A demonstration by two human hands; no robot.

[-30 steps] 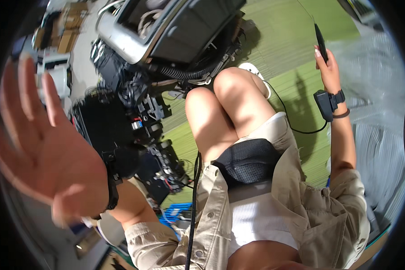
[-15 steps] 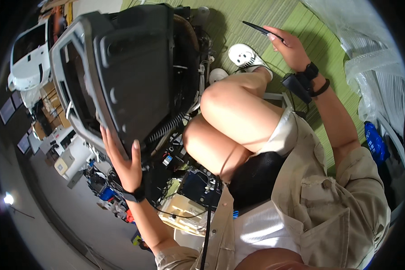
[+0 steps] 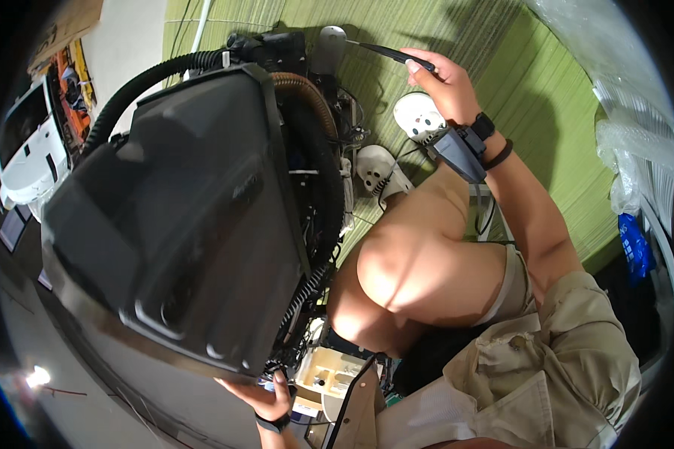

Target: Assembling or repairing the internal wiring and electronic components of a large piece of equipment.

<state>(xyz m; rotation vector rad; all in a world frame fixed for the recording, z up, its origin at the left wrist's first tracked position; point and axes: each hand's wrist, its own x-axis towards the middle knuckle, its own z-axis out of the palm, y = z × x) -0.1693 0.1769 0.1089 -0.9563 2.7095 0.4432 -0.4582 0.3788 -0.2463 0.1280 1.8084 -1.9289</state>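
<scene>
A large dark grey machine casing (image 3: 195,194) fills the left of the view, tilted, with moulded recesses on its broad face. My left hand (image 3: 269,400) grips its lower edge, thumb on the near side; the other fingers are partly hidden beneath it. Out to the upper right, my right hand (image 3: 445,82) pinches a slim black pointed tool (image 3: 393,54), perhaps tweezers. The tool's fine tip points left, close to a rounded metal plate (image 3: 329,49) beside the machine; whether they touch I cannot tell.
A black ribbed hose (image 3: 138,90) and a brown one (image 3: 303,86) curve around the casing. Loose wires (image 3: 348,123) hang by its right side. A cream tray (image 3: 329,370) lies below. Bubble wrap (image 3: 629,150) lines the right; a white machine (image 3: 34,146) stands far left.
The casing has tipped over, and its framed opening has turned out of sight. My left hand has shifted down to its lower edge. The black tool has moved left with my right hand.
</scene>
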